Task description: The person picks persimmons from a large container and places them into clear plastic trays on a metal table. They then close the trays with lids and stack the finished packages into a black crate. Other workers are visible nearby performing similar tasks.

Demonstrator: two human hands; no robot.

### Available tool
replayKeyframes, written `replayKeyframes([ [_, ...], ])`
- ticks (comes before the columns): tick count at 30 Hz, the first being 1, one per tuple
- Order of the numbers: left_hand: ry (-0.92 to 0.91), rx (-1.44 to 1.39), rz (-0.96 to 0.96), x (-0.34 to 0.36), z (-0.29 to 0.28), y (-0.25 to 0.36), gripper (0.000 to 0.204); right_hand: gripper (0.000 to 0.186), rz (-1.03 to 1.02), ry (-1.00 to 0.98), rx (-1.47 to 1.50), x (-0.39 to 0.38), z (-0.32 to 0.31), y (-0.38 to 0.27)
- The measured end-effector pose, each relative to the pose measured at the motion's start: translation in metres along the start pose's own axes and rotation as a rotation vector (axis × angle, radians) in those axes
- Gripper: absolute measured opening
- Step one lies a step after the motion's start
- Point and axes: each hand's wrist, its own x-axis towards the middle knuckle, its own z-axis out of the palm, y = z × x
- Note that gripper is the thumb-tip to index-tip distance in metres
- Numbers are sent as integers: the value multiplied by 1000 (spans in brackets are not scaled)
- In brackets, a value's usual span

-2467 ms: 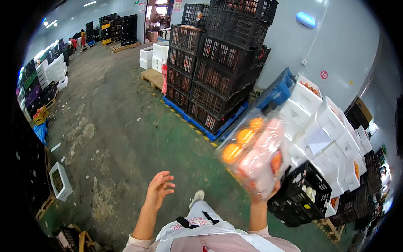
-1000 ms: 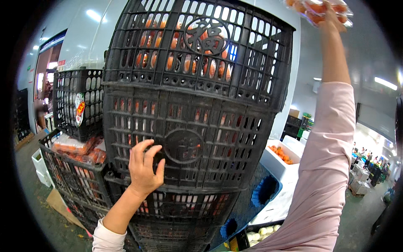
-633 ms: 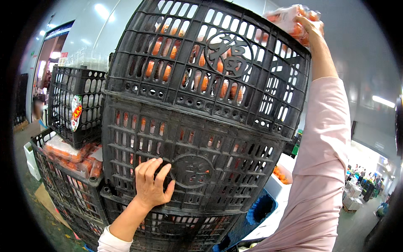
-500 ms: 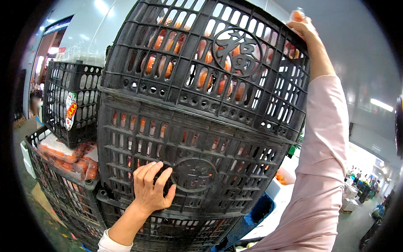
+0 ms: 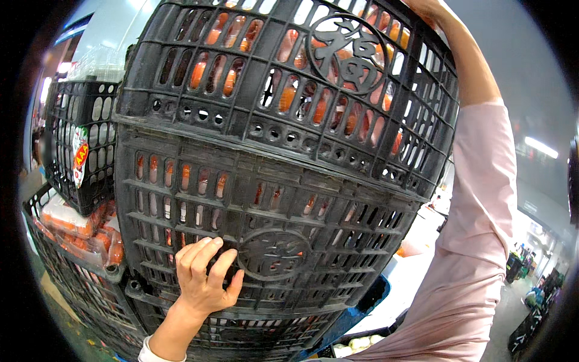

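Orange pack has been lost from view: with the right hand (image 5: 429, 8) cropped at the upper crate (image 5: 248, 66), its grip cannot be told; the left hand (image 5: 204, 279) is half-curled, empty.

Looks like a produce warehouse, judging by stacked black crates (image 5: 271, 158) of packaged orange produce (image 5: 72, 224) and, beyond their right edges, an industrial-looking strip light (image 5: 541, 148).
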Motion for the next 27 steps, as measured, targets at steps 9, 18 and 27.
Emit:
replayKeyframes([
  [9, -51, -6, -22, -4, -5, 2, 35, 59, 204, -78, -123, -6, 14, -9],
  [18, -20, 6, -41, -3, 0, 1, 31, 52, 192, -96, -180, 2, 29, -4],
  [27, -22, -23, -42, -4, -5, 3, 30, 46, 176, -103, -232, 8, 36, -1],
])
